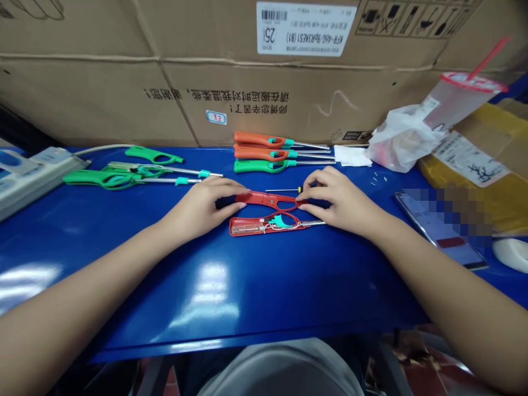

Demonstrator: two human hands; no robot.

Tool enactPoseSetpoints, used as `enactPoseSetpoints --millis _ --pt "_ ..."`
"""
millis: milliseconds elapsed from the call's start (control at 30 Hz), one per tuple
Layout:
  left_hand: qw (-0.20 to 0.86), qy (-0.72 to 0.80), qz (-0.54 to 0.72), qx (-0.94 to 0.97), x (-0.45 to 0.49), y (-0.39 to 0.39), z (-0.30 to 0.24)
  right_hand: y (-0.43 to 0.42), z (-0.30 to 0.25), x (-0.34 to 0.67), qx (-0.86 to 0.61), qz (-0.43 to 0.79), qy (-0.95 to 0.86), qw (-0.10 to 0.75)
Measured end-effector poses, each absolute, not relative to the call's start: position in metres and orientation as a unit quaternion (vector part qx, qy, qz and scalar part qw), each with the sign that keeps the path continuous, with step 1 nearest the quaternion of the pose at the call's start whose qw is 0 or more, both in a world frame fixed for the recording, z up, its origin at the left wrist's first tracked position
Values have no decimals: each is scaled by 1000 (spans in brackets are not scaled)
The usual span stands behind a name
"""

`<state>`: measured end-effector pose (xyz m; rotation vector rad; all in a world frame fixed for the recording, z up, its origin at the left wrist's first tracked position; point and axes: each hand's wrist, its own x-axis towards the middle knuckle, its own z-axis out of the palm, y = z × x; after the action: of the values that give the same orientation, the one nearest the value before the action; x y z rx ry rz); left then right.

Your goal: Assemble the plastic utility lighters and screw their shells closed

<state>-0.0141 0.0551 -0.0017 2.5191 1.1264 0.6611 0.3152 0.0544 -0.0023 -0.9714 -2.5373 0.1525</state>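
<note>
On the blue table (231, 286) lie two halves of a red long-nosed lighter. My left hand (204, 206) pinches the left end of the upper red shell half (268, 198). At that half's right end my right hand (342, 201) grips it with curled fingers. Just below lies the open red lighter body (264, 224), showing a teal trigger and wires, with its metal tube pointing right. A thin screwdriver (284, 190) lies just behind the shell half.
Two orange lighters and a green one (268, 154) lie at the back centre, more green ones (132, 170) at the back left. A cardboard box wall (185, 82) stands behind. A plastic bag (400, 137), a cup, a phone (437, 228) and small screws sit at right.
</note>
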Motion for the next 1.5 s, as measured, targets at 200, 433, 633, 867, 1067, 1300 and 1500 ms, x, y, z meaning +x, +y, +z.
enactPoseSetpoints --millis 200,433,633,867,1067,1300,1500 --pt "179 408 260 857 -11 51 4 52 -2 306 -358 82 -903 224" --pt "226 477 324 786 -3 33 17 36 9 297 -422 132 -836 326" --pt "369 480 334 723 4 23 26 25 22 295 -376 115 -877 277" --pt "167 415 274 851 -2 24 25 21 18 285 -437 241 -816 293" --pt "127 344 221 904 -8 21 35 17 15 279 -430 265 -818 277" --pt "144 336 169 915 -2 15 35 18 10 279 -386 206 -869 231" --pt "153 342 147 916 -6 15 45 18 6 279 -341 202 -889 230"
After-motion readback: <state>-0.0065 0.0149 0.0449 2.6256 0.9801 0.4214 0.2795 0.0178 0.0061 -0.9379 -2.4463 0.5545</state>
